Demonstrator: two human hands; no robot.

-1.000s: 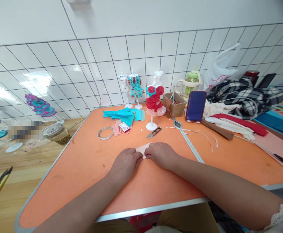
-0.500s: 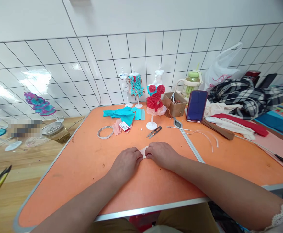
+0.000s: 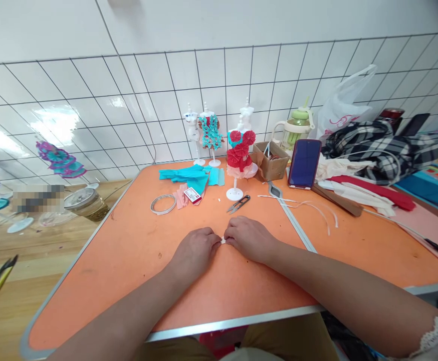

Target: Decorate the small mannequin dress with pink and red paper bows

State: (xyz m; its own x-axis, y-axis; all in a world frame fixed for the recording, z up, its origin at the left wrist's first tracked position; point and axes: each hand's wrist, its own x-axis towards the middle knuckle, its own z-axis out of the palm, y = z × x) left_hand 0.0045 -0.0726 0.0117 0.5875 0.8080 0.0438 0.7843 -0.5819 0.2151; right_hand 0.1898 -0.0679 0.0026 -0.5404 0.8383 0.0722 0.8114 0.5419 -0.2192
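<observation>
Between my fingertips, low over the orange table (image 3: 129, 271), shows a small bit of a pale pinkish piece, perhaps crepe paper (image 3: 223, 240). My left hand (image 3: 200, 249) pinches its left side, and my right hand (image 3: 248, 238) pinches its right side with curled fingers. Most of the piece is hidden under the fingers. Just beyond my hands lie thread snips (image 3: 238, 204). Behind them stands a small mannequin (image 3: 240, 150) dressed in red paper rosettes. A roll of clear tape (image 3: 163, 204) and a small red and white box (image 3: 193, 195) rest to the left.
Turquoise crepe paper (image 3: 189, 174) lies at the back left. Another dressed mannequin (image 3: 210, 133), a cardboard box (image 3: 271, 160) and an upright phone (image 3: 304, 164) stand along the back. White strips (image 3: 316, 206) and red paper (image 3: 373, 190) spread over the right side.
My fingers have drawn closer together, and less of the pale piece shows between them. My right hand has shifted slightly upward in view. The other things stay put.
</observation>
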